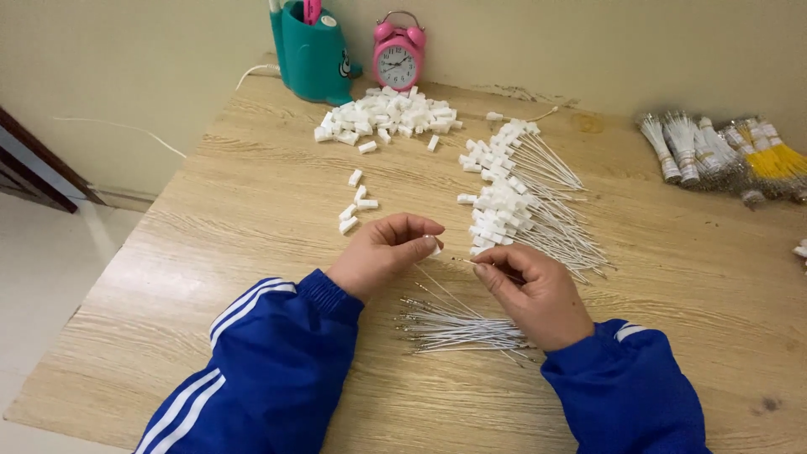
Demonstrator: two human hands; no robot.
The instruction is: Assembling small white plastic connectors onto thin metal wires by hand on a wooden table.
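My left hand (382, 252) pinches a small white plastic connector (435, 250) between thumb and fingers. My right hand (534, 290) holds a thin white wire (437, 282) by its metal tip, which points at the connector a short gap away. Below both hands lies a loose bundle of bare white wires (458, 329). A row of finished wires with white connectors (517, 197) is spread out just beyond my right hand. Both arms wear blue sleeves with white stripes.
A heap of white connectors (387, 118) lies at the back, with a few strays (353, 206) nearer. A teal pen holder (313, 50) and a pink alarm clock (398, 52) stand by the wall. Tied white and yellow wire bundles (723, 155) lie far right on the wooden table (252, 210).
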